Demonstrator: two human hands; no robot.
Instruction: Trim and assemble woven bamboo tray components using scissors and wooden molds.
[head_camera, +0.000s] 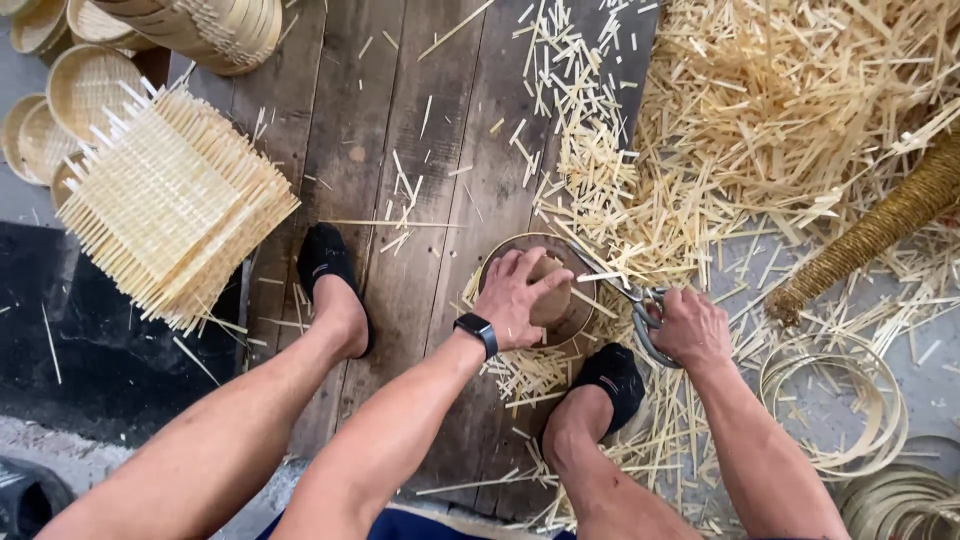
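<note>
My left hand (520, 295) lies palm-down with its fingers spread over a round wooden mould (555, 295), pressing on it; a dark watch (477, 331) sits on that wrist. The mould rests on the wooden plank floor (400, 150), near the planks' right edge, with trimmed bamboo strips sticking out from under it. My right hand (690, 328) is closed around the handles of a pair of metal scissors (625, 295), blades pointing up-left toward the mould's rim (whether the blades are parted, I cannot tell). My 2 feet in black socks (327, 262) stand on the planks, 1 on either side of the mould. A pile of bamboo offcuts (760, 110) covers the area beyond the planks' right edge. A stack of woven square mats (170, 205) lies at the left edge. Bamboo hoops (850, 390) lie toward the lower right corner.
</note>
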